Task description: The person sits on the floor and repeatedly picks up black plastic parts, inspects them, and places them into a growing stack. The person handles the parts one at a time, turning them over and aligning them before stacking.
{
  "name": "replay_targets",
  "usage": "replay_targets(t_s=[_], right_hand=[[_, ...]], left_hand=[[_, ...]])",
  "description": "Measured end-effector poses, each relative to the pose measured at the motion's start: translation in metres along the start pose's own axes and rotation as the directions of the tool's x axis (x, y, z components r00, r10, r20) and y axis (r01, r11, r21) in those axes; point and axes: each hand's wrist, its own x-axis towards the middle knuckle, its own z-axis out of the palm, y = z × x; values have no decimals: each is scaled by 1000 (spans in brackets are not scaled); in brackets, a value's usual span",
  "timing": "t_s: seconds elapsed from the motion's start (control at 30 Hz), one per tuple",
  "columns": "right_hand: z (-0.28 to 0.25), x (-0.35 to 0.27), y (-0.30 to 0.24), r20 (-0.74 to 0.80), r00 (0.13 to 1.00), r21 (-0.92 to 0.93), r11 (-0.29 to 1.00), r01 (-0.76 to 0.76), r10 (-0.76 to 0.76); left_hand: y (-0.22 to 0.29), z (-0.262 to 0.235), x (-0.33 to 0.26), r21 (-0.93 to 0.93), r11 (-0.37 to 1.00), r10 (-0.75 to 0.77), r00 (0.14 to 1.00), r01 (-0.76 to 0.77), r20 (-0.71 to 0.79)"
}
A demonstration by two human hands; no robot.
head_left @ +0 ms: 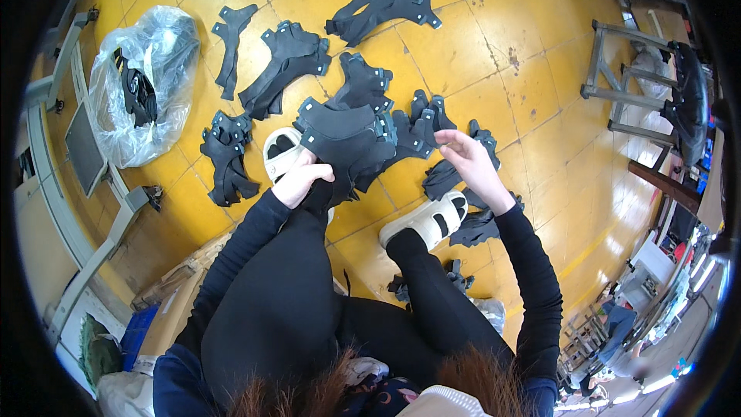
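My left hand is closed on the near edge of a stack of black fabric pieces, thumb on top and the other fingers hidden underneath. These cut pieces have curved edges and small pale tags at their corners. To the right, my right hand hangs with its fingers apart and nothing visible in it. Just below that hand on the floor lies a pile of black pieces. Another bundle shows beyond the held stack.
More black bundles lie spread over the yellow tiled floor. A clear plastic bag with black pieces inside stands at the left, near a grey metal frame. A stool is at the far right. My white sandals flank the work.
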Motion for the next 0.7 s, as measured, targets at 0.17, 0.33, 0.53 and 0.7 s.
replay_targets(t_s=[0.17,0.33,0.53,0.7], right_hand=[[6,-2,-43,-47,994,-75,993,92,-96],[28,-11,-80,19,945,-177,929,324,-326],[50,-6,-87,19,833,-495,719,488,-553],[62,-6,-90,52,800,-581,633,511,-598]], left_hand=[[2,-5,1,-2,999,-48,996,48,69],[7,0,1,-63,987,-137,981,147,139],[16,12,-3,-13,984,-169,963,176,209],[13,13,-3,6,988,-150,952,154,267]])
